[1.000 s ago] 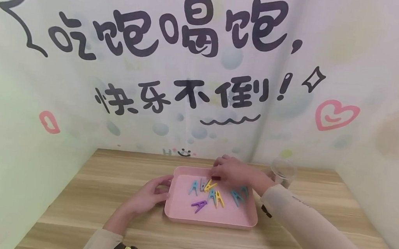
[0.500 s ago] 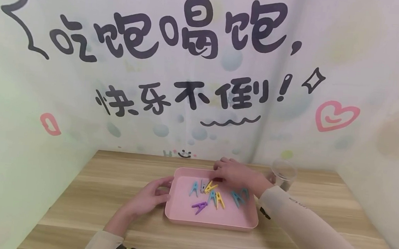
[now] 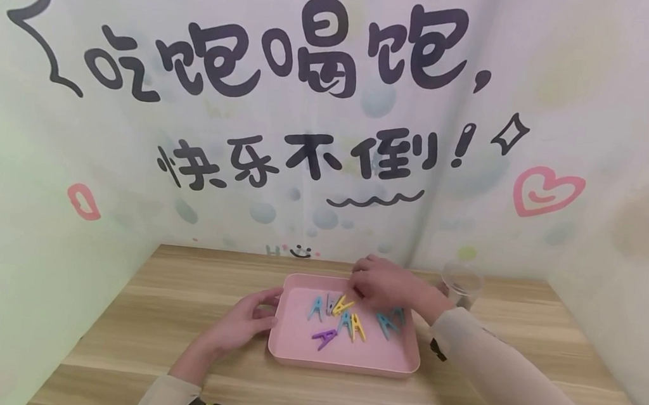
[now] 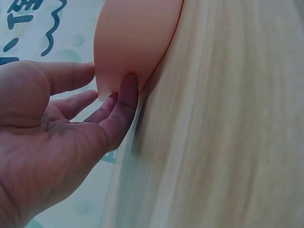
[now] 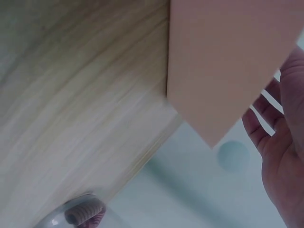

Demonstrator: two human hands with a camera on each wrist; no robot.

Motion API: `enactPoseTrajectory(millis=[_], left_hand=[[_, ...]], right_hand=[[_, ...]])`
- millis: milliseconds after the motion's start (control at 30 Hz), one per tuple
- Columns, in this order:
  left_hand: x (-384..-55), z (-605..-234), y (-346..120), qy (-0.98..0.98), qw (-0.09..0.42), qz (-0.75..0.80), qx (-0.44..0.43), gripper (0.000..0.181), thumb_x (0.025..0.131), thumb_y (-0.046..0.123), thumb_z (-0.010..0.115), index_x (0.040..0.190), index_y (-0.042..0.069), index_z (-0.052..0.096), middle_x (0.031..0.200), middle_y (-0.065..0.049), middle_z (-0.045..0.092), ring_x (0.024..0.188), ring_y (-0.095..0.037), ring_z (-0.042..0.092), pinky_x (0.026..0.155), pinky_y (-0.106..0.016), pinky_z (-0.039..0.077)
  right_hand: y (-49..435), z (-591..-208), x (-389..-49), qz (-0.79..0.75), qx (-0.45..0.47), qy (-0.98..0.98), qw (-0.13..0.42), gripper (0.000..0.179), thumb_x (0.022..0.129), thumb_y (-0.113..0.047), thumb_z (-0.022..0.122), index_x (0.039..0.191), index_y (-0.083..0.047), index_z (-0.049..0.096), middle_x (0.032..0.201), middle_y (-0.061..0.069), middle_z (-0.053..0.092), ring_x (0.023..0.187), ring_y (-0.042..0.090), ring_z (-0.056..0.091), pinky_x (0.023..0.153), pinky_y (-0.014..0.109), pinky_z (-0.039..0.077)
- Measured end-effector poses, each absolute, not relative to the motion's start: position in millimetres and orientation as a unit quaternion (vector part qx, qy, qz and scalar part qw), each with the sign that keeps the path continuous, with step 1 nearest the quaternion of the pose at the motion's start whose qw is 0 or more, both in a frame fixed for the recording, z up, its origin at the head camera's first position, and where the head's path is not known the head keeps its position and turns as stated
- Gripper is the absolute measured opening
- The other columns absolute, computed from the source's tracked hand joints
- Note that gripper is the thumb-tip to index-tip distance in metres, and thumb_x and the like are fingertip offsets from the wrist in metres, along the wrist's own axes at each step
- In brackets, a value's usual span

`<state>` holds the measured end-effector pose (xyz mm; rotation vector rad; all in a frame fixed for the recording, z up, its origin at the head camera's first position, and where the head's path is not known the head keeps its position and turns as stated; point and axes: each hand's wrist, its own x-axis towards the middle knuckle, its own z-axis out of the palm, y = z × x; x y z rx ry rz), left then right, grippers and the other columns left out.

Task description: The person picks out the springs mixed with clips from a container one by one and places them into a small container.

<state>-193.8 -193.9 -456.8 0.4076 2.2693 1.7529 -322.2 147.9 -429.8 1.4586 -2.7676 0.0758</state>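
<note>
A pink tray [image 3: 343, 356] lies on the table with several clothespins inside: blue [image 3: 317, 308], yellow [image 3: 358, 327], purple [image 3: 324, 338] and a greyish one [image 3: 329, 304]. My left hand [image 3: 242, 318] touches the tray's outer left side; in the left wrist view its fingertips rest against the outer wall. My right hand [image 3: 389, 284] reaches over the tray's back rim with fingers bent downward, near a yellow clothespin. Its fingertips are hidden, so whether it holds anything does not show. In the right wrist view the tray's wall covers part of that hand.
A clear plastic cup [image 3: 461, 286] stands behind the right forearm, with a ridged grey thing [image 5: 85, 211] in it. The wooden table [image 3: 181, 280] ends at a printed cloth wall [image 3: 231, 220] behind the tray.
A small dark red thing at my right fingertips showed in both earlier frames and is now out of sight. The right hand has shifted slightly right; the left hand and tray stay put.
</note>
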Motion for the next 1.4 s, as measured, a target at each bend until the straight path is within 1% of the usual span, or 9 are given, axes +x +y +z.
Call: enactPoseTrajectory(millis=[133, 333, 533, 667, 800, 933, 1100, 1267, 1400], left_hand=[[-193, -457, -193, 0.781, 0.121, 0.598, 0.137, 0.06, 0.105, -0.002, 0.057, 0.16, -0.01, 0.032, 0.151, -0.034, 0.045, 0.13, -0.049, 0.059, 0.103, -0.048, 0.057], [-193, -457, -193, 0.782, 0.12, 0.597, 0.136, 0.06, 0.105, -0.003, 0.057, 0.159, -0.011, 0.032, 0.151, -0.034, 0.045, 0.129, -0.049, 0.059, 0.103, -0.048, 0.057], [-192, -458, -193, 0.783, 0.118, 0.595, 0.137, 0.06, 0.105, -0.004, 0.057, 0.159, -0.01, 0.033, 0.151, -0.034, 0.045, 0.129, -0.05, 0.058, 0.103, -0.049, 0.057], [-192, -459, -194, 0.788, 0.117, 0.589, 0.135, 0.06, 0.105, -0.002, 0.058, 0.16, -0.009, 0.034, 0.151, -0.033, 0.046, 0.13, -0.049, 0.059, 0.104, -0.048, 0.057], [-192, -460, -194, 0.788, 0.119, 0.59, 0.133, 0.061, 0.105, -0.002, 0.059, 0.16, -0.008, 0.034, 0.152, -0.032, 0.046, 0.13, -0.049, 0.058, 0.104, -0.048, 0.057], [-193, -461, -195, 0.783, 0.12, 0.595, 0.132, 0.062, 0.104, -0.002, 0.06, 0.16, -0.009, 0.033, 0.151, -0.033, 0.045, 0.13, -0.05, 0.058, 0.104, -0.049, 0.056], [-193, -461, -195, 0.78, 0.12, 0.599, 0.136, 0.063, 0.104, -0.001, 0.061, 0.16, -0.009, 0.033, 0.151, -0.033, 0.045, 0.131, -0.05, 0.057, 0.105, -0.05, 0.056], [-194, -461, -195, 0.781, 0.119, 0.597, 0.14, 0.063, 0.104, 0.0, 0.061, 0.16, -0.009, 0.033, 0.151, -0.033, 0.046, 0.13, -0.049, 0.058, 0.105, -0.05, 0.056], [-195, -461, -195, 0.782, 0.118, 0.596, 0.141, 0.063, 0.104, 0.0, 0.061, 0.16, -0.009, 0.033, 0.151, -0.033, 0.046, 0.129, -0.049, 0.059, 0.105, -0.05, 0.056]], right_hand=[[155, -429, -319, 0.066, 0.455, -0.888, 0.009, 0.018, 0.091, -0.027, 0.082, 0.109, -0.03, 0.077, 0.114, -0.012, 0.063, 0.108, 0.012, 0.052, 0.093, 0.033, 0.05], [166, -425, -310, 0.124, 0.452, -0.884, 0.009, 0.028, 0.089, -0.024, 0.084, 0.116, -0.02, 0.076, 0.118, -0.007, 0.065, 0.113, 0.015, 0.055, 0.099, 0.037, 0.053], [172, -422, -302, 0.171, 0.437, -0.883, 0.0, 0.029, 0.091, -0.022, 0.081, 0.119, -0.015, 0.077, 0.112, -0.01, 0.064, 0.106, 0.013, 0.055, 0.095, 0.037, 0.053], [175, -422, -296, 0.185, 0.418, -0.889, -0.001, 0.029, 0.092, -0.024, 0.081, 0.12, -0.016, 0.076, 0.11, -0.012, 0.063, 0.103, 0.011, 0.056, 0.093, 0.036, 0.055], [178, -423, -290, 0.186, 0.403, -0.896, 0.0, 0.031, 0.092, -0.028, 0.082, 0.121, -0.018, 0.076, 0.111, -0.014, 0.064, 0.103, 0.009, 0.058, 0.094, 0.036, 0.055], [180, -424, -284, 0.195, 0.404, -0.894, 0.009, 0.034, 0.092, -0.028, 0.083, 0.123, -0.016, 0.075, 0.113, -0.014, 0.066, 0.104, 0.01, 0.06, 0.094, 0.038, 0.056], [184, -426, -281, 0.231, 0.417, -0.879, 0.024, 0.033, 0.091, -0.022, 0.083, 0.121, -0.011, 0.075, 0.112, -0.01, 0.069, 0.101, 0.01, 0.063, 0.091, 0.036, 0.059], [191, -429, -279, 0.273, 0.421, -0.864, 0.025, 0.031, 0.09, -0.015, 0.083, 0.119, -0.008, 0.075, 0.11, -0.007, 0.069, 0.099, 0.015, 0.065, 0.088, 0.038, 0.06], [196, -426, -274, 0.304, 0.408, -0.861, 0.012, 0.035, 0.089, -0.014, 0.084, 0.121, -0.007, 0.074, 0.112, -0.005, 0.069, 0.101, 0.022, 0.066, 0.089, 0.042, 0.06]])
